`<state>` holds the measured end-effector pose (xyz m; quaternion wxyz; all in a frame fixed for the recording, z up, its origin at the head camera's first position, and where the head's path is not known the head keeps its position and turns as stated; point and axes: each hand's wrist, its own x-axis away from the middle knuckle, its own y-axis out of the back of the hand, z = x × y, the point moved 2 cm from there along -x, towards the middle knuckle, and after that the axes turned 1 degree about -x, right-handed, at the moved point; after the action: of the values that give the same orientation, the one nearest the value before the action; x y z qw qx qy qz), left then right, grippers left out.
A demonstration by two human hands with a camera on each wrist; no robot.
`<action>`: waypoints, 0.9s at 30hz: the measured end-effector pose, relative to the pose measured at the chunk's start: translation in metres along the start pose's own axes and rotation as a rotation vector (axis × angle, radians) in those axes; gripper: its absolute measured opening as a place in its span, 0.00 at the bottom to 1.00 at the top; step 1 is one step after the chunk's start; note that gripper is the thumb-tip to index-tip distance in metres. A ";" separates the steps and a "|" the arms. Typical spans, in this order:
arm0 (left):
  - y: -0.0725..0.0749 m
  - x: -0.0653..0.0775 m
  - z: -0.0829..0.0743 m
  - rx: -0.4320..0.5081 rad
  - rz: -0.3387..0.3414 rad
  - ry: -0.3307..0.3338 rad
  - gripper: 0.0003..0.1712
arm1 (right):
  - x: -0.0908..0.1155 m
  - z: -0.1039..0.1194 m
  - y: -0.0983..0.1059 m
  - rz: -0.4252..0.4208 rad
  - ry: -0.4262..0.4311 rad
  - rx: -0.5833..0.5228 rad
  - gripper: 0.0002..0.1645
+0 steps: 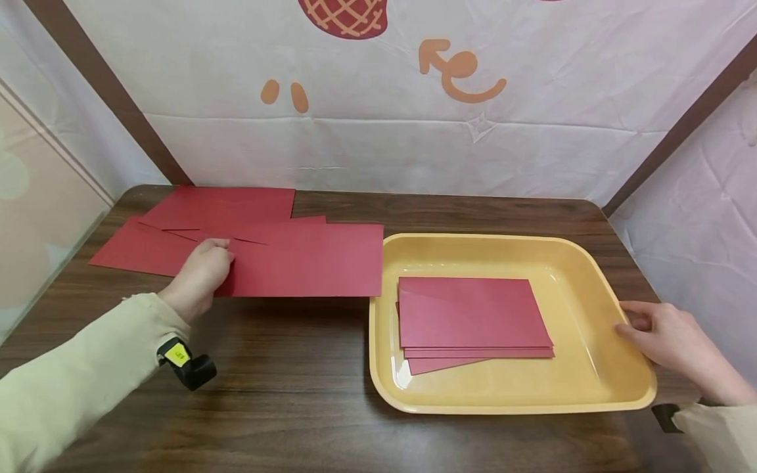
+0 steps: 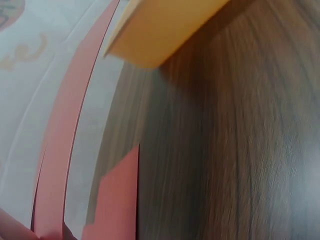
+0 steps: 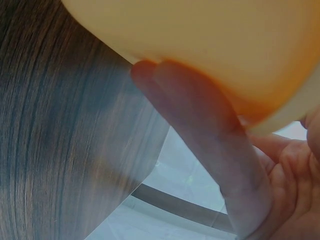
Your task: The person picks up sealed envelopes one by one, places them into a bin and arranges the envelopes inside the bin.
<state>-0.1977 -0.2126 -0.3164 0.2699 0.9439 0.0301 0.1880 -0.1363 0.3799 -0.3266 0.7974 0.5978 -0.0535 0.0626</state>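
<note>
Table: brown wood (image 1: 284,368), running left of the yellow tray (image 1: 576,335); pale cloth (image 1: 408,148) hangs behind the tray.
Tray edges: right rim gripped by the right hand (image 1: 668,332), left rim at the held card's end.
Held card: red (image 1: 319,259), raised left of the tray, pinched by the left hand (image 1: 204,272).
Tray contents: stacked red cards (image 1: 473,312), bare floor right of them.
Other red cards (image 1: 230,200): farther left of the tray.

The held red sheet (image 1: 313,263) hides part of the left grip (image 1: 202,272) and of the other red sheets (image 1: 236,203) behind it, while the yellow tray (image 2: 162,32) — blurred in the left wrist view — runs off that view's top edge.
</note>
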 end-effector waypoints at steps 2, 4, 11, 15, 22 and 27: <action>-0.005 0.003 -0.004 0.021 0.032 -0.011 0.30 | 0.000 0.000 0.000 -0.004 0.003 0.000 0.32; -0.012 0.007 -0.008 0.045 0.065 -0.028 0.30 | 0.000 0.000 0.000 -0.011 0.008 0.000 0.31; -0.033 0.023 -0.022 0.112 0.190 -0.081 0.33 | 0.000 0.000 -0.001 -0.014 0.009 0.006 0.31; -0.046 0.036 -0.030 0.159 0.290 -0.137 0.37 | 0.000 -0.001 0.000 -0.025 0.012 0.014 0.30; -0.065 0.052 -0.041 0.188 0.384 -0.243 0.41 | -0.001 0.001 0.001 -0.032 0.038 0.020 0.29; -0.076 0.054 -0.048 0.130 0.393 -0.274 0.40 | -0.001 0.001 0.001 -0.043 0.044 0.014 0.29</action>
<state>-0.1624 -0.1159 -0.3004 0.1684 0.9637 -0.1789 0.1049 -0.1375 0.3790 -0.3254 0.7953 0.6029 -0.0225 0.0590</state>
